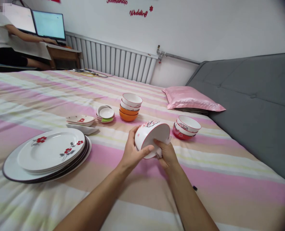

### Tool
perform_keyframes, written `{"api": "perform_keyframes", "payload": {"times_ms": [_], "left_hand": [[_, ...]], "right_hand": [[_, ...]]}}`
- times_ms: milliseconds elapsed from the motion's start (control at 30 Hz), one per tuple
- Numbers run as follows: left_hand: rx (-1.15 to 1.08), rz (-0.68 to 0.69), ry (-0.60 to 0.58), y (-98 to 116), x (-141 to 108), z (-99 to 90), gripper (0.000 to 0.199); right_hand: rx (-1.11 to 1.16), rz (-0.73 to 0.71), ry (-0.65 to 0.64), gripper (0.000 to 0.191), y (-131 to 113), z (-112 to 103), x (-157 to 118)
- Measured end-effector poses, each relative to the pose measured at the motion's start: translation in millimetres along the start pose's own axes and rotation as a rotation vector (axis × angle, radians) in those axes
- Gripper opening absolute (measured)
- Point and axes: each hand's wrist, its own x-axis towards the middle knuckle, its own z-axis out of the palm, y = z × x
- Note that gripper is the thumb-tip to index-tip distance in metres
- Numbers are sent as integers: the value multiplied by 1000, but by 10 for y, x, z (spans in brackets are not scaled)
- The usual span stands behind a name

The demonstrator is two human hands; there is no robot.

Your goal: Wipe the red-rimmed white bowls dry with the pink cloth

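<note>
A white bowl [144, 136] with a red rim and a floral pattern is held tilted above the bed, its mouth turned to the right. My left hand [133, 150] is closed on its left side, the thumb over the near rim. My right hand [166, 152] has its fingers at the bowl's opening, pinching a thin white cloth [169, 140] against it; whether this is cloth or tissue is unclear. Behind the held bowl stands a stack of white and orange bowls [129, 117]. To its right are white bowls on a red bowl [181, 134].
Stacked plates [51, 160] lie at the left, with boat-shaped dishes [83, 128] and small round dishes [106, 113] beyond. A pink pillow [193, 98] rests near the grey headboard [243, 96]. Cables [91, 73] lie at the far edge. A person [3, 35] sits at monitors.
</note>
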Motion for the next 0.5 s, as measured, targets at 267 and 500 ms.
{"api": "perform_keyframes", "payload": {"times_ms": [267,500], "left_hand": [[89,-420,-133,64,103,-168,67],[267,-366,-292,66,92,-140,33]], "right_hand": [[-787,-526,-190,30,-184,-163,33],[-1058,-717,-421,63,-406,-77,-240]]}}
